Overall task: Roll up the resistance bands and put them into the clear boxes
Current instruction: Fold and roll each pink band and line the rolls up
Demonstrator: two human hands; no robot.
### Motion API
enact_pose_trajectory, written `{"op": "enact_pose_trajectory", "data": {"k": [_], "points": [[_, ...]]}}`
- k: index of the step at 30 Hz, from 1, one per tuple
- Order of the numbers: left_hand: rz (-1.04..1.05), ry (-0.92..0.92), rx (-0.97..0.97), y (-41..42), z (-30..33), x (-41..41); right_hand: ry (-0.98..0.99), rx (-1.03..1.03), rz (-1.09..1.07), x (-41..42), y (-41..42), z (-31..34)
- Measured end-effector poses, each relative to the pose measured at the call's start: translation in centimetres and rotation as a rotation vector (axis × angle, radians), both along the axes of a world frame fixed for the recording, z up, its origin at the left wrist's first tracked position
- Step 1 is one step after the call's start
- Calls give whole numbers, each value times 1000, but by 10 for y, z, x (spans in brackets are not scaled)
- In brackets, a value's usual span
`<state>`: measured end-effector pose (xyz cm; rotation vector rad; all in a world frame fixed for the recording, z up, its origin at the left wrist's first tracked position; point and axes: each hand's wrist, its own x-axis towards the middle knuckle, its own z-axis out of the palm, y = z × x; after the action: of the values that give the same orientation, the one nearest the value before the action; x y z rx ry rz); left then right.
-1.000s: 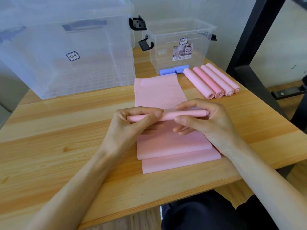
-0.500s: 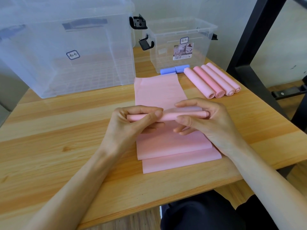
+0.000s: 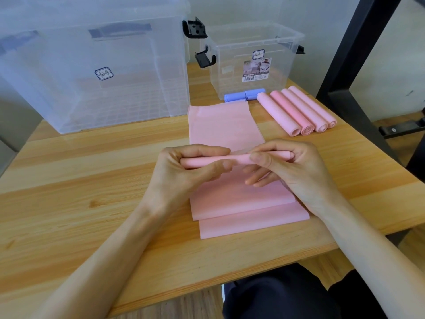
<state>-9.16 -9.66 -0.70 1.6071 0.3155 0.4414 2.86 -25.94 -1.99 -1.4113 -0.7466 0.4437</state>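
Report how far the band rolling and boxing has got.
Done: four pink rolls and a blue roll lie rolled on the table. In hand: left hand and right hand grip a pink band, part rolled, its far length flat. Left: flat pink bands underneath, and boxing; the small clear box and the large clear box look empty.

A wooden table carries everything. At 11 o'clock stands a big clear box; at 1 o'clock a small clear box. Just before the small one lie blue rolls, probably two end to end. Beside them, toward 2 o'clock, four pink rolls touch side by side. At centre lies a flat pink band, with another sheet under its near edge.
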Motion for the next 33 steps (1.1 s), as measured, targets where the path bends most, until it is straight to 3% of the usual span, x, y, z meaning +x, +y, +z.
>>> {"op": "enact_pose_trajectory", "data": {"k": [33], "points": [[3,14,-45,-5,-1,2,-6,69,-18,-3,-1,1]]}}
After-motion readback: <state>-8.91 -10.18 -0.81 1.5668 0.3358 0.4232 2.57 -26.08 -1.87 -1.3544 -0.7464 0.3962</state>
